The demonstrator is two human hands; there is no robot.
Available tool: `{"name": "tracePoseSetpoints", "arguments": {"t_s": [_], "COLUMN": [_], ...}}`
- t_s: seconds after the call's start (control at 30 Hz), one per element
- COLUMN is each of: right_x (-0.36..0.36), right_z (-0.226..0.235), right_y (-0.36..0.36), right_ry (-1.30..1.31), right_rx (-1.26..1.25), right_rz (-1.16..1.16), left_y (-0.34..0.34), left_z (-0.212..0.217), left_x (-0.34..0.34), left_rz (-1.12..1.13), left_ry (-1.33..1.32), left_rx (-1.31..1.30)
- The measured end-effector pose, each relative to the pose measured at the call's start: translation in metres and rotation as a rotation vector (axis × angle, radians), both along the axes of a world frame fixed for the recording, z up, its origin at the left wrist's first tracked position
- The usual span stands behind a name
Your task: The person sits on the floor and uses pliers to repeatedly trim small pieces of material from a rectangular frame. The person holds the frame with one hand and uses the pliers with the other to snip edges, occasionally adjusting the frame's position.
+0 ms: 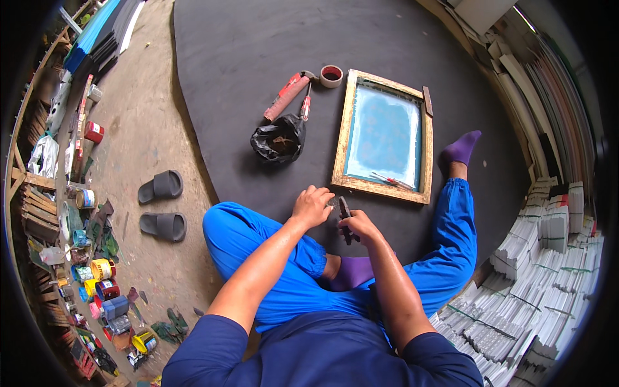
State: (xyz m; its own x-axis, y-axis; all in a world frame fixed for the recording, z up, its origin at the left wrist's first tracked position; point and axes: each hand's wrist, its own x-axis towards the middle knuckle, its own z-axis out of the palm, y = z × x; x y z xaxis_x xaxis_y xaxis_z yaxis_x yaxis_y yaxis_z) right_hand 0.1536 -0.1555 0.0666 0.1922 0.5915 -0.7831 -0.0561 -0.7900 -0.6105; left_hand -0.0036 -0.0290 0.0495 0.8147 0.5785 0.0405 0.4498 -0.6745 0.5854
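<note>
In my right hand (pixel 362 227) is a dark, narrow tool that looks like pliers (pixel 345 216), its tip pointing away from me. My left hand (pixel 312 206) is just left of the tool, fingers bent and apart, with nothing plainly in it. Ahead lies a wooden screen-printing frame (pixel 340 148) with blue and white mesh. A slim red-and-white tool (pixel 392 181) rests on its near end. Left of the frame sits an open black plastic bag (pixel 294 137) with brownish bits inside. Behind it lie a red-handled hammer (pixel 288 95) and a red-handled screwdriver (pixel 305 107), beside a tape roll (pixel 331 77).
I sit on a dark mat (pixel 238 39), legs bent around the work. Grey slippers (pixel 162 224) lie on the floor at left. Paint cans (pixel 103 269) and clutter line the far left. Tied paper stacks (pixel 516 309) crowd the right, below upright sheets (pixel 548 97).
</note>
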Motion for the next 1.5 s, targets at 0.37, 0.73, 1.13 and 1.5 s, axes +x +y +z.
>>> {"name": "tracePoseSetpoints", "arguments": {"t_s": [0.37, 0.73, 1.13, 1.5], "right_x": [0.058, 0.049, 0.027, 0.016], "right_z": [-0.008, -0.009, -0.006, -0.011], "right_y": [0.010, 0.014, 0.043, 0.083], "right_ry": [0.028, -0.036, -0.037, -0.404], "right_rx": [0.157, 0.260, 0.163, -0.046], "right_rz": [-0.294, -0.276, -0.155, 0.084], "left_y": [-0.003, -0.018, 0.006, 0.032], "left_z": [-0.012, -0.015, -0.003, -0.025], "left_x": [0.020, 0.033, -0.001, 0.025], "left_rz": [-0.029, -0.318, -0.008, 0.117], "left_ry": [0.074, 0.393, 0.243, 0.260], "left_rx": [0.079, 0.320, 0.125, -0.171]}}
